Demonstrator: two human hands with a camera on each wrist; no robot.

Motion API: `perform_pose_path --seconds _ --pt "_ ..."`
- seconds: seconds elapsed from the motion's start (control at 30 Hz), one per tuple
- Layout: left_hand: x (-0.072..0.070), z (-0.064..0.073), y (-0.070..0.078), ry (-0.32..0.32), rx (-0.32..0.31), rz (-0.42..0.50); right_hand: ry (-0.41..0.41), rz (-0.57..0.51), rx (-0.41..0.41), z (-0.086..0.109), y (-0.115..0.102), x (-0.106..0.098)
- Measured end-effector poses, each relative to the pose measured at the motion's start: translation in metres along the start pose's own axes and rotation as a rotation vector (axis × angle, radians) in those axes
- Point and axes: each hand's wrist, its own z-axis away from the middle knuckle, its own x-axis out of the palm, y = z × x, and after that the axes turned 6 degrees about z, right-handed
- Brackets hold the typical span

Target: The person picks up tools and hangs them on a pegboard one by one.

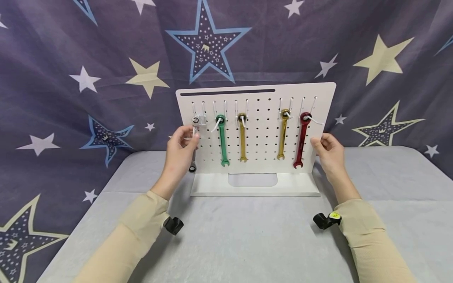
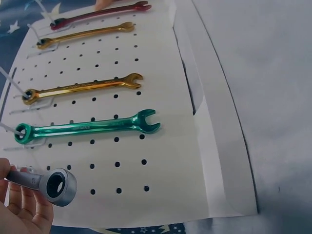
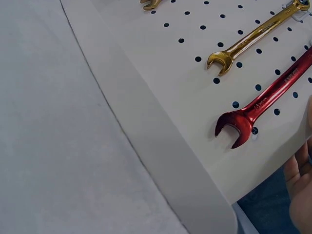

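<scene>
My left hand (image 1: 182, 151) pinches a silver ring wrench (image 2: 57, 186) at the left edge of a white pegboard (image 1: 256, 137). The wrench hangs upright in the head view, its upper ring at the leftmost white hook (image 1: 202, 120). My right hand (image 1: 330, 151) holds the board's right edge between thumb and fingers, beside a red wrench (image 1: 302, 141). Also hanging on hooks are a green wrench (image 1: 222, 141), a gold wrench (image 1: 242, 137) near it and another gold wrench (image 1: 282, 135) next to the red one.
The board stands on its white base (image 1: 212, 188) on a grey cloth-covered table (image 1: 247, 239). Behind it hangs a dark curtain (image 1: 269, 51) with stars. Black wrist cameras sit on the left sleeve (image 1: 141, 220) and right sleeve (image 1: 364, 228).
</scene>
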Motion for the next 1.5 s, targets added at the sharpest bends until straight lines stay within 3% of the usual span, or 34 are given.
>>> perform_pose_path --seconds 0.37,0.53,0.73,1.0,1.23,1.37,1.5 --pt "0.010 -0.013 -0.014 0.024 -0.010 0.055 -0.001 0.011 -0.014 0.001 0.000 0.001" --pt "0.011 -0.019 -0.020 0.048 -0.060 0.079 -0.010 0.013 -0.010 0.002 0.000 0.002" --pt "0.010 -0.019 -0.026 0.048 -0.113 0.041 -0.015 -0.007 -0.029 0.000 0.001 0.004" --pt "0.006 -0.010 -0.041 0.010 -0.125 -0.042 -0.009 -0.028 -0.034 -0.004 0.005 0.005" --pt "-0.003 0.004 -0.053 -0.037 -0.152 -0.032 -0.005 -0.023 0.012 -0.007 0.002 0.002" --pt "-0.010 0.016 -0.051 -0.108 -0.199 -0.079 0.010 -0.028 0.008 -0.011 0.006 -0.002" --pt "-0.017 0.030 -0.046 -0.199 -0.195 -0.124 0.017 -0.033 0.046 -0.016 0.008 -0.010"
